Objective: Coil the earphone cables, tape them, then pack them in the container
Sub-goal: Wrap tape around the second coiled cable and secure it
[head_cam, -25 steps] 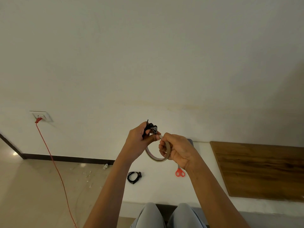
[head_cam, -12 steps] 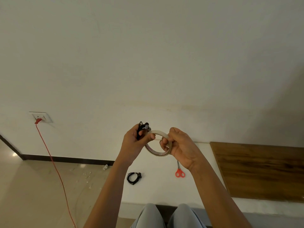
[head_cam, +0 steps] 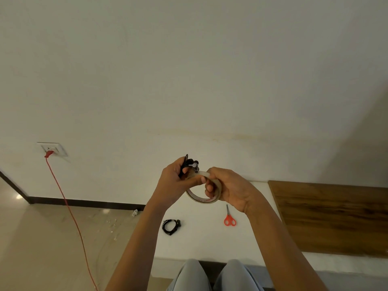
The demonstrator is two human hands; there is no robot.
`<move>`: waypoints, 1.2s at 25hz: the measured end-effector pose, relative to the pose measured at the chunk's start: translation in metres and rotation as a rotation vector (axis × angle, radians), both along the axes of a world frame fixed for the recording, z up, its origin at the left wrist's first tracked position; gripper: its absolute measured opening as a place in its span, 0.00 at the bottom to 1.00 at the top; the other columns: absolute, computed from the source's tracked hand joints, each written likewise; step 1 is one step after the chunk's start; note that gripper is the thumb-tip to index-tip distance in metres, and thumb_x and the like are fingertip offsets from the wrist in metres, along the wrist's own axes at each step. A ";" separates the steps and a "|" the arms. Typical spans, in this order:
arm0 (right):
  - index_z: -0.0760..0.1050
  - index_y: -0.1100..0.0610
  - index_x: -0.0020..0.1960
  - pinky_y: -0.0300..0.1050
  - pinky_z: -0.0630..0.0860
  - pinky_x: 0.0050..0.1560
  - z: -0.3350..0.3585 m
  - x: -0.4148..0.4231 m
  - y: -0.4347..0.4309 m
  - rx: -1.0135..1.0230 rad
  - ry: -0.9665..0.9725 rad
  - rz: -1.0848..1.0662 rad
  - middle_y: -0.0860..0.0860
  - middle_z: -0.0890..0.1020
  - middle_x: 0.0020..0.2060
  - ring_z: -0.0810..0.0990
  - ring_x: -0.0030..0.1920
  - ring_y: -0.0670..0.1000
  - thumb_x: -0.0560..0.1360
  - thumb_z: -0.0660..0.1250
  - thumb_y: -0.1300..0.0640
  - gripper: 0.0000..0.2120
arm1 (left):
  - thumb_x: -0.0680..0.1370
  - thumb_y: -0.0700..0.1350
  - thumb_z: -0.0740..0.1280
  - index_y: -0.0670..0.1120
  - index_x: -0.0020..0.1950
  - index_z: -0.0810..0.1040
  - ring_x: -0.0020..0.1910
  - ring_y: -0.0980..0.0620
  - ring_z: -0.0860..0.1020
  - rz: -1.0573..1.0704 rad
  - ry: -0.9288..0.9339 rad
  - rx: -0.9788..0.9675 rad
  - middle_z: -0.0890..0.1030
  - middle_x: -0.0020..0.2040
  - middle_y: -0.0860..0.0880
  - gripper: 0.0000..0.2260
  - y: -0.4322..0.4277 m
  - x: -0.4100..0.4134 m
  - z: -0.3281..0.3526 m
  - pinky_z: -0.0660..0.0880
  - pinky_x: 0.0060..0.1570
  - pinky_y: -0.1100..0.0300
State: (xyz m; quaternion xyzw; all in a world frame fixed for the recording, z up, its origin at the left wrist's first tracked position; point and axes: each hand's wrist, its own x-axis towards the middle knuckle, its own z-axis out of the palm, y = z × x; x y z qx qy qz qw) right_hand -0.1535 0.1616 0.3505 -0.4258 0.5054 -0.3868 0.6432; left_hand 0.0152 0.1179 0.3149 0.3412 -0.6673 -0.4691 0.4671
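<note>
Nearest the camera are the person's knees in light trousers, at the near edge of the white worktop. A coiled black earphone lies near the worktop's left edge. Red-handled scissors lie right of it, well apart. A wooden board covers the right end.

Above the worktop, the left hand grips a coiled earphone bundle, fingers curled round it. The right hand grips a tape roll, fingers hooked through its centre. The roll's top touches the bundle.

On the far wall, a red cable hangs from a socket.
</note>
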 end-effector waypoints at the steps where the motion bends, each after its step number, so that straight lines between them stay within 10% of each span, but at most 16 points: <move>1: 0.79 0.57 0.35 0.43 0.75 0.42 0.000 0.000 -0.001 -0.001 0.043 0.015 0.51 0.77 0.28 0.76 0.30 0.47 0.75 0.59 0.59 0.13 | 0.65 0.47 0.78 0.54 0.35 0.72 0.29 0.59 0.67 0.015 -0.034 -0.012 0.68 0.28 0.60 0.15 0.000 0.000 0.000 0.66 0.33 0.70; 30: 0.82 0.64 0.51 0.43 0.74 0.42 0.008 0.005 0.014 -0.248 -0.354 -0.039 0.55 0.83 0.38 0.69 0.27 0.44 0.78 0.53 0.68 0.18 | 0.73 0.44 0.71 0.47 0.38 0.66 0.43 0.47 0.68 0.035 0.457 0.231 0.67 0.38 0.45 0.13 0.001 -0.013 -0.001 0.66 0.52 0.52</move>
